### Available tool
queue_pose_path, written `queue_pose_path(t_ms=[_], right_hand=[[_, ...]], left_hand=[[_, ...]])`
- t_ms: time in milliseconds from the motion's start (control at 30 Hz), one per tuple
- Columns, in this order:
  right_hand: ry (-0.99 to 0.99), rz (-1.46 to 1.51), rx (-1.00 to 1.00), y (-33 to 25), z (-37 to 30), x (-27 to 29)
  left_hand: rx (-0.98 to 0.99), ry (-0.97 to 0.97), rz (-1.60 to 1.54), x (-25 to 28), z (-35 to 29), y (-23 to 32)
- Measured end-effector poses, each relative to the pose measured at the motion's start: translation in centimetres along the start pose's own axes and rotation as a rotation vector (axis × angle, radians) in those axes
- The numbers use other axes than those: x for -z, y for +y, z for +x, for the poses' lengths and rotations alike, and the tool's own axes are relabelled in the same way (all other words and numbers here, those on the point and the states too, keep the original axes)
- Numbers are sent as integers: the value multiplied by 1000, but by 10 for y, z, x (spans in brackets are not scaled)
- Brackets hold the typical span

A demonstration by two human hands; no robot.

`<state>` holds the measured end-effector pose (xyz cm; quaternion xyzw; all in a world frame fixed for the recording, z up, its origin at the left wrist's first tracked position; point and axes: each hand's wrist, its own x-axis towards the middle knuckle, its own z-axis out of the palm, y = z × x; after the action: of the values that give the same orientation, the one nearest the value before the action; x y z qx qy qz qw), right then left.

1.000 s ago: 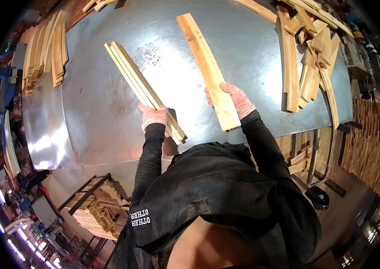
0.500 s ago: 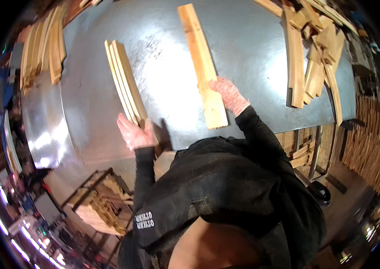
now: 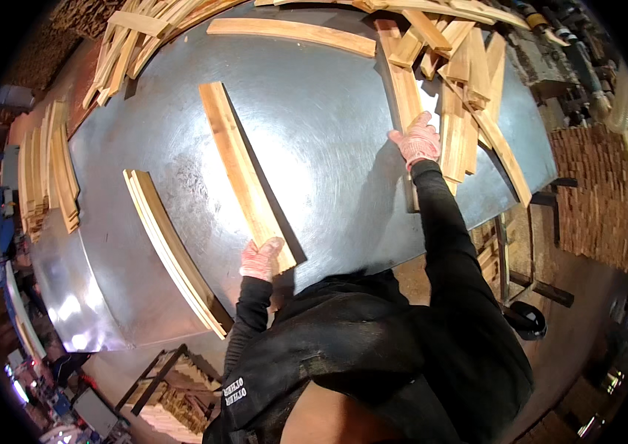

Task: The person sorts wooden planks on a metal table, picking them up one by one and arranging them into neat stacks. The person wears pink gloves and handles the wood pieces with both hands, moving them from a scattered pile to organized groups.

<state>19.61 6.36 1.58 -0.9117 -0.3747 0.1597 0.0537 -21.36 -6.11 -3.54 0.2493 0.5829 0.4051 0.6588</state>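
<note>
My left hand (image 3: 261, 259), in a pinkish knit glove, is closed on the near end of a wooden board (image 3: 244, 177), its thumb on top. The board slants away to the far left, throwing a shadow along its right side. My right hand (image 3: 418, 140), gloved alike, is stretched out to the pile on the right, thumb and fingers apart. It is over the near part of a long board (image 3: 403, 92) at the pile's left edge; whether it touches the wood I cannot tell. Left of my left hand, several narrow strips (image 3: 173, 251) lie side by side.
The metal table (image 3: 314, 133) bears a jumbled pile of boards (image 3: 469, 96) at right. One strip (image 3: 292, 33) lies across the far side. More wood is stacked at far left (image 3: 51, 166). A rack (image 3: 518, 251) stands below the right edge, beside a tall wood stack (image 3: 603, 200).
The single board has passed from my right hand to my left and moved left. My right hand has reached out to the right pile. My left hand has left the strips. The view has shifted.
</note>
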Motion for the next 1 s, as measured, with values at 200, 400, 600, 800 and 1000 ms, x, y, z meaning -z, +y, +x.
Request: queue_pose_path(t_ms=[200, 400, 600, 800, 1000], right_hand=[[-188, 276, 375, 95, -43, -23], [-1375, 1446, 25, 141, -112, 45], [-1406, 1267, 472, 67, -71, 9], [-604, 481, 682, -36, -72, -60], [-1359, 1289, 521, -73, -73, -84]], left_hand=[[73, 120, 233, -63, -17, -1], [-20, 141, 251, -85, -36, -10], [38, 239, 248, -86, -29, -9], [48, 425, 521, -72, -30, 2], [-11, 368, 189, -46, -47, 0]])
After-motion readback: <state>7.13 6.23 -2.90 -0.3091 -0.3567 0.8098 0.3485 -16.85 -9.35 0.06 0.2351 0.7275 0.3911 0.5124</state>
